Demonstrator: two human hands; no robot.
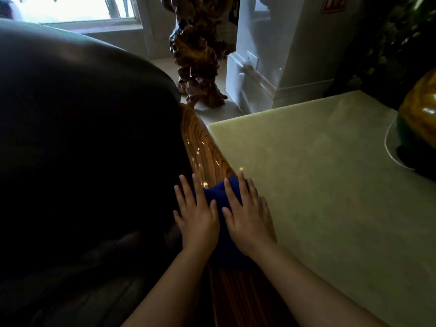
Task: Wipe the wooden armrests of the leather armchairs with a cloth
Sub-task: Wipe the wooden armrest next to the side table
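The wooden armrest [200, 142] runs lengthwise from the lower centre of the view up and slightly left, between the dark leather armchair [82, 138] and a pale stone table [306, 173]. A blue cloth [218, 193] lies across the armrest. The left hand [197, 212] and the right hand [247, 215] lie side by side, palms down, fingers extended and spread, pressing flat on the cloth. Fingertips point along the armrest, away from the person.

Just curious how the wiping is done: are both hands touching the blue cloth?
Touching. The head view shows the left hand and right hand pressed flat on the cloth over the armrest.
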